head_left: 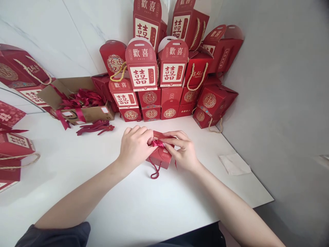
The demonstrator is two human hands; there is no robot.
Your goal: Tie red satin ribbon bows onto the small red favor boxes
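A small red gift box (160, 158) stands on the white table in front of me, its dark red cord handle (155, 174) hanging toward me. Across its top lies a shiny red ribbon (158, 143), bunched at the middle. My left hand (136, 145) is at the box's left side, fingers closed, with thumb and forefinger pinching the ribbon's left part. From the right, my right hand (183, 149) pinches the ribbon near its knot with thumb and fingertips. A ribbon tail hangs below the right hand. The fingers cover parts of the box top.
Red gift boxes (147, 104) stand stacked along the back wall. To the left, an open cardboard box (100, 115) holds red ribbons, with dark red ribbon pieces (95, 127) before it. More boxes (15, 147) sit far left. A white tissue (235, 164) lies near the table's right edge.
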